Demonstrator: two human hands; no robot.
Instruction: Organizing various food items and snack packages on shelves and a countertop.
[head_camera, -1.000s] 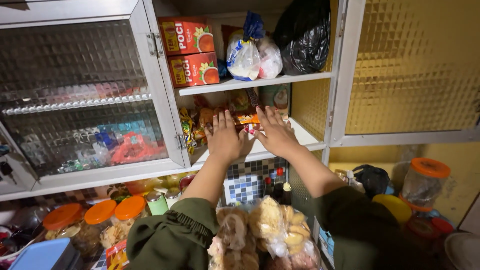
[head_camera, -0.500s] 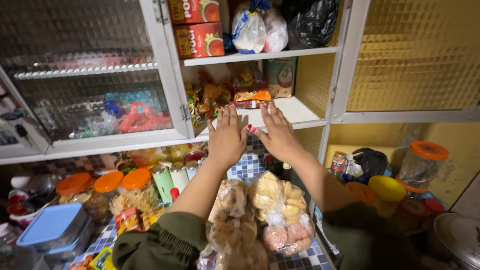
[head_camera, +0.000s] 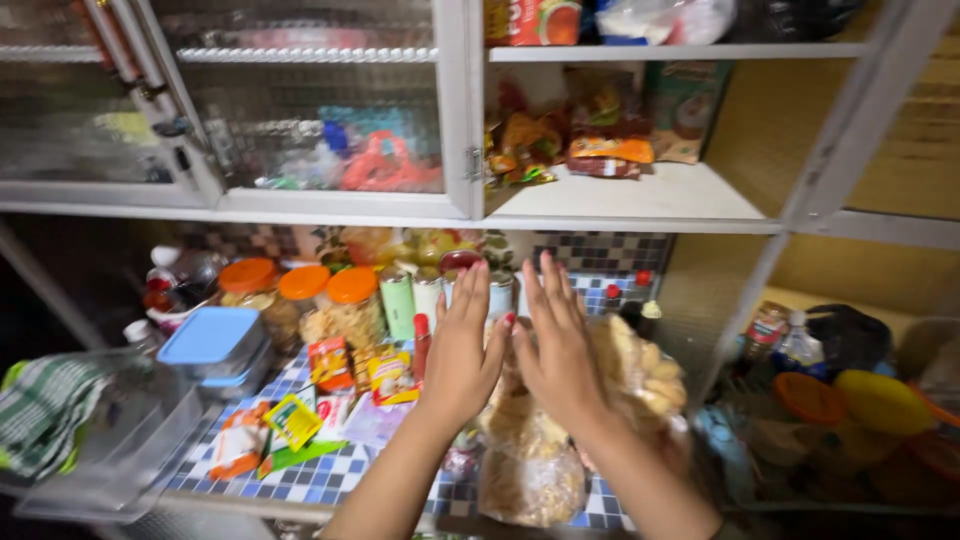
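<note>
Both hands are raised side by side over the tiled worktop (head_camera: 330, 478), fingers spread and pointing up and away, and neither grip holds anything. The left hand (head_camera: 462, 350) and the right hand (head_camera: 556, 345) are just beside each other, nearly touching at the thumbs. Right under and behind them lie clear bags of pale snacks (head_camera: 530, 470), the things nearest to the hands; whether the right hand brushes the bag behind it cannot be told. To the left stand orange-lidded jars (head_camera: 350, 305) and a blue-lidded plastic box (head_camera: 213, 337), with small colourful sachets (head_camera: 392, 377) scattered on the tiles near them. A green checked cloth (head_camera: 45, 410) lies at the far left edge. Up above, the open cupboard shelf (head_camera: 650, 195) carries orange snack packets (head_camera: 605, 155), well apart from the hands, and the glass cupboard door (head_camera: 310, 110) to its left is closed.
</note>
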